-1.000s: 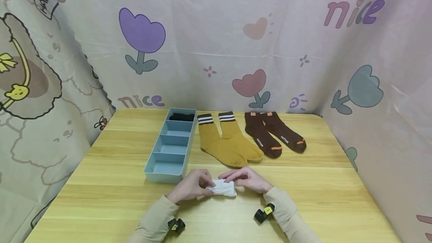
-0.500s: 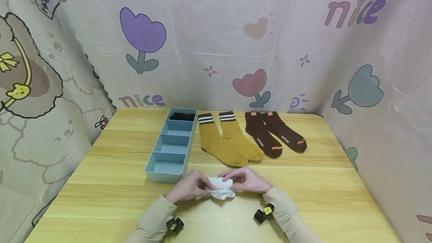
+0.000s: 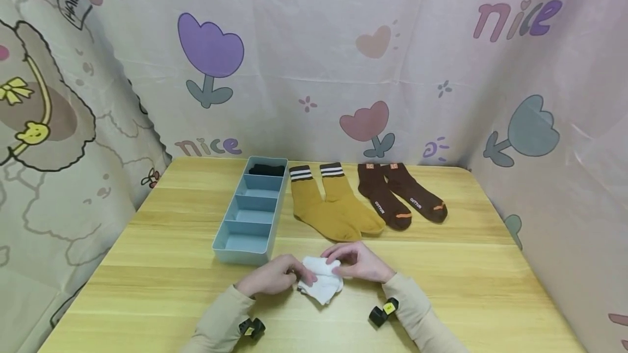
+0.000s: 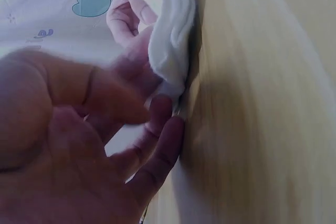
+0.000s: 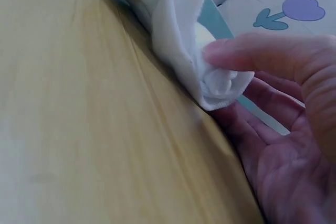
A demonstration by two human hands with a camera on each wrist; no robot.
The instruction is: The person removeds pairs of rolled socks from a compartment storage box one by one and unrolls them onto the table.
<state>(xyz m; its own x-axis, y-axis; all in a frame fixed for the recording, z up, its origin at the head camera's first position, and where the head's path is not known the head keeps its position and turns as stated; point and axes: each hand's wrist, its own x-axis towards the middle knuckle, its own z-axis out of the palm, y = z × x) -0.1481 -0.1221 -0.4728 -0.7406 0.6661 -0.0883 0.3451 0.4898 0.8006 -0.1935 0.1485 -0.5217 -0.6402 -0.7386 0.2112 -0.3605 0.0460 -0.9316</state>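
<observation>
Currently, white cloth [image 3: 321, 282] is pinched by fingers of right hand [image 3: 363, 264]. Also touched by relaxed fingers of left hand [image 3: 272, 275].

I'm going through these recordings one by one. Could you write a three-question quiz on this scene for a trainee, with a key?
1. Multiple choice: in which compartment of the blue-gray organizer does the black bundle lie?
A) the one nearest the person
B) the second nearest
C) the farthest

2. Fill in: in white letters, the brown socks read "____".

3. True or false: the right hand grips a mustard sock.

Key:
1. C
2. COTTON
3. False; it pinches the white cloth.
</observation>
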